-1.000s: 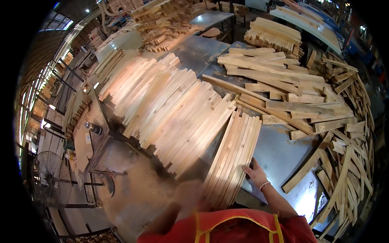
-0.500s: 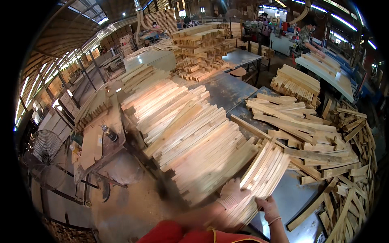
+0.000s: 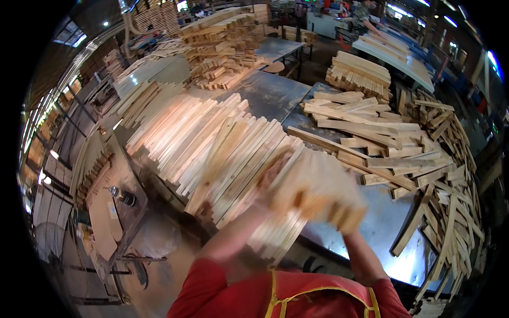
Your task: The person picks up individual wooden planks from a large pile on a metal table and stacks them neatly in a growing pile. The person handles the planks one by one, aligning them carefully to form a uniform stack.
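Note:
A bundle of wooden strips [image 3: 321, 188], smeared by motion, is lifted above the work surface between my hands, its cut ends facing me. At its left side my left hand [image 3: 275, 172] is closed against the strips, its fingers blurred. My right forearm [image 3: 363, 254] reaches up to the bundle's right side; the strips hide most of that hand, which grips them there. Under and left of the bundle lies a wide layer of pale strips [image 3: 212, 138] set side by side. One broader board [image 3: 217, 164] rests slantwise on top of them.
Loose offcuts [image 3: 403, 153] are heaped on the metal table [image 3: 371, 212] at the right. Behind stand a neat stack of strips [image 3: 360, 71] and a tall timber pile [image 3: 220, 47]. On the left, a side table holds a dark cylindrical tool [image 3: 123, 196]. A co-worker [image 3: 363, 16] stands far back.
The bundle has come up off the table and turned, its ends now toward me. Both hands have moved up and away from my body with it. The view has shifted.

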A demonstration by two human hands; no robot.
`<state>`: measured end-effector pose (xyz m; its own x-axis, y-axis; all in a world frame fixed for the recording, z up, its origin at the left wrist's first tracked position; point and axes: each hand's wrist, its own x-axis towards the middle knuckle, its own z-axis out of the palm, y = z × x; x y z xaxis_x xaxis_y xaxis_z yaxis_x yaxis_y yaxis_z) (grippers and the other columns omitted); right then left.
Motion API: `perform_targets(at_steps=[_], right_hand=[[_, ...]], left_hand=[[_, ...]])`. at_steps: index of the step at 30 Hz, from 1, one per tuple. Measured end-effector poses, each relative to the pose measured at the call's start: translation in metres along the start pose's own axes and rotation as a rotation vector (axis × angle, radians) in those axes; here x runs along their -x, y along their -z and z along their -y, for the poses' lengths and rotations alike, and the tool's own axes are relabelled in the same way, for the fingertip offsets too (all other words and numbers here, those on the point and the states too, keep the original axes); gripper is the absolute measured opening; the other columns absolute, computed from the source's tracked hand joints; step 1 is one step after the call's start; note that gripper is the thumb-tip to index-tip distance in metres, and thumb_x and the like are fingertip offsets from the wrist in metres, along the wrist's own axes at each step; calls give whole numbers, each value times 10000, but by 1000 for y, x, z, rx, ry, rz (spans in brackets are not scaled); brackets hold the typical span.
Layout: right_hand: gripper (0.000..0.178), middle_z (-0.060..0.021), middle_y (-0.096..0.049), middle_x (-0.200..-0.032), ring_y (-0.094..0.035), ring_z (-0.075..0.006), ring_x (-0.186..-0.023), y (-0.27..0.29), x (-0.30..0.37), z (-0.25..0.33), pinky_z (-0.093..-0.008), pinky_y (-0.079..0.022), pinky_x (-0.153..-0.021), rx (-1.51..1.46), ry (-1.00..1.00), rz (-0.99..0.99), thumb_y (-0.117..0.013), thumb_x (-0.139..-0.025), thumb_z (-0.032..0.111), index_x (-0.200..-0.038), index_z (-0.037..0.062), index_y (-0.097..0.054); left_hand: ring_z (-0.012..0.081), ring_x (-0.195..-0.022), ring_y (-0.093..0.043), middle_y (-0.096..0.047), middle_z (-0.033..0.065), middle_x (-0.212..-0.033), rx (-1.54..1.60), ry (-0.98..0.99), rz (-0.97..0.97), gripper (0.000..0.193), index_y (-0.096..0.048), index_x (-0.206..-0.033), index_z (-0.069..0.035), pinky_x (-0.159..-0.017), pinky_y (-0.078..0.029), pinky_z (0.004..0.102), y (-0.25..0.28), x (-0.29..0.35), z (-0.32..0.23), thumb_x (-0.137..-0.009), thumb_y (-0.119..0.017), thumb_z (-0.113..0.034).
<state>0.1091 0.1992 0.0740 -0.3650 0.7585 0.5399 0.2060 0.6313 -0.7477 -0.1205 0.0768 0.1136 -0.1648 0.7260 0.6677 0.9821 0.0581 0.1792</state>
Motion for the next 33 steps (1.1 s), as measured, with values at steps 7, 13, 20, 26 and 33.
perform_targets(at_steps=[7,13,20,26,33], right_hand=[[950,-414,-283,-1608,-427,-555,-1444,-89,102,63,-513,-437,-1199,243,-115,340,-701,-839,32,-1643,24,-196],[818,-361,-347,-1613,-535,-558,-1329,-75,91,57,-525,-515,-1099,18,-450,537,-677,-806,46,-1558,51,-356],[730,-242,-694,-1212,-660,-385,-1197,-88,50,46,-442,-537,-1016,-481,-790,471,-757,-870,243,-1507,46,-461],[620,-244,-706,-1256,-669,-369,-1199,-98,55,-67,-442,-511,-1059,-264,-365,675,-727,-884,284,-1447,63,-589],[532,-182,-732,-1314,-697,-381,-1206,119,-92,-122,-471,-556,-1032,268,-455,588,-647,-927,327,-1422,133,-662]], left_hand=[[241,-1470,-427,-498,81,-1576,-585,-432,763,643,-440,-1597,-38,-1176,-388,367,-11,106,173,-992,-554,-223],[264,-1303,-560,-624,84,-1308,-329,-382,1070,393,-612,-1361,-75,-1067,-463,408,34,35,125,-980,-529,-122],[384,-1422,-483,-525,217,-1540,-93,31,510,667,-510,-1537,-6,-1199,-383,503,62,26,77,-912,-640,-197],[414,-1475,-438,-447,226,-1606,159,43,437,729,-434,-1605,-29,-1228,-362,531,-25,34,-77,-965,-678,-277],[477,-1489,-384,-443,265,-1584,-74,78,659,913,-374,-1603,26,-1236,-311,583,-104,96,-98,-880,-756,-382]])
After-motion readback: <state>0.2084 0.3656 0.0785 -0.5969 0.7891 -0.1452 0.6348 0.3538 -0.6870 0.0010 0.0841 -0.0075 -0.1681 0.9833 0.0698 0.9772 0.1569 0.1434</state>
